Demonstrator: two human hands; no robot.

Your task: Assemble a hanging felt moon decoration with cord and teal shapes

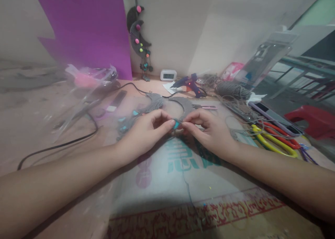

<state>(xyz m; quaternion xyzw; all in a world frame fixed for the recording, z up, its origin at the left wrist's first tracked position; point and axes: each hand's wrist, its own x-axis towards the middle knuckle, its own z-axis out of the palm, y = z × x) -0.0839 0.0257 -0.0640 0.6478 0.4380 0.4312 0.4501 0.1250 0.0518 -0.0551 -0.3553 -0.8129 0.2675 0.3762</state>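
Note:
Between my fingertips, at the centre of the head view, is a small turquoise piece (176, 124) with grey yarn about it; its exact kind I cannot make out. My left hand (154, 125) pinches it from the left side. From the right, my right hand (208, 130) pinches the yarn at its edge. Just behind the hands lies a grey yarn-wrapped crescent (184, 106). Another grey crescent (155, 102) rests left of it, with turquoise pieces (123, 127) beside my left wrist. A strand of yarn (187, 188) runs down over the printed sheet (157, 190).
A glue gun (191, 85) with a lit red light stands at the back, near a small white digital clock (168, 75). Grey yarn (232, 90), a phone (274, 118) and yellow-handled scissors (274, 141) lie right. A black cord (60, 146) crosses the left side.

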